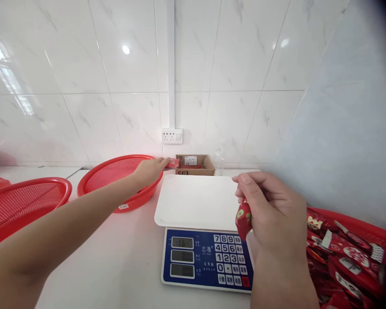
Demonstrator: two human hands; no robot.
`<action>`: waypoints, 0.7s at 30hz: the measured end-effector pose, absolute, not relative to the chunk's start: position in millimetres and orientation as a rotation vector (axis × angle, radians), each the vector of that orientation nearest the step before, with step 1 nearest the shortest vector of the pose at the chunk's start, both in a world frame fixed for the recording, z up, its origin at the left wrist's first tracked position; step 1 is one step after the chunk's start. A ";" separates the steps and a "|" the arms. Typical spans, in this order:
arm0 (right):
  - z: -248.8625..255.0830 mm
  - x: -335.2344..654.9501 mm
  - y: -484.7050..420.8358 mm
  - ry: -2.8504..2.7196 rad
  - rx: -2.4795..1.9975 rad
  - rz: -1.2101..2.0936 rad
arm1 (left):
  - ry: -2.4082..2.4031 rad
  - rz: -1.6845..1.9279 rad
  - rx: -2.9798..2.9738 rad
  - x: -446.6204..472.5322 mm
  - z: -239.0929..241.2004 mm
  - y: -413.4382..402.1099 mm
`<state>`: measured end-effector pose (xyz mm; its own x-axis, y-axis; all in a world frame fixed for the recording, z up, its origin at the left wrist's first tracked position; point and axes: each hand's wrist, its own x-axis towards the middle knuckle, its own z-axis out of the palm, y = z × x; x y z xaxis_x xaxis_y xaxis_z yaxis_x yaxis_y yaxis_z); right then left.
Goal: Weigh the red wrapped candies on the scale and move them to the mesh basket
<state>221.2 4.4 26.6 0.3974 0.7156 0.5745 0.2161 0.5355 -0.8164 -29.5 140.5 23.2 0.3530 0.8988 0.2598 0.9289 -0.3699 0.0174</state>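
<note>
Left grip (149, 171) is stretched out over a red basket (116, 171), fingertips pinched on a red packet (173, 163) just beside the left end of a little cardboard box (197, 172) near the wall. Right grip (270, 201) is curled mostly closed around a red wrapped piece (243, 219) with green print – it pokes out below the fingers, in front of the right side of the scale (209, 259). White pan (194, 201) sits bare behind the keypad. Everything's on a white surface (109, 262) – loads more red packets (350, 262) over on the right.
</note>
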 end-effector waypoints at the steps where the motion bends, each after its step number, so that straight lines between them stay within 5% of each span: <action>1: 26.5 220.1 4.9 -1.159 -0.995 0.409 | -1.741 -0.375 -2.431 -39.9 26.1 139.9; 11: 16.6 204.1 29.2 -1.288 -1.077 0.421 | -1.466 -0.881 -2.981 41.7 1.6 38.3; 21: 17.2 209.0 34.1 -1.288 -0.979 0.586 | -1.434 -2.283 -2.977 72.7 6.9 50.1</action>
<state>209.0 34.1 17.2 0.2224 0.8263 0.5175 0.1524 0.4948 -0.8555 72.7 50.1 6.9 0.2605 0.8705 0.4176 -0.0021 -0.4321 0.9018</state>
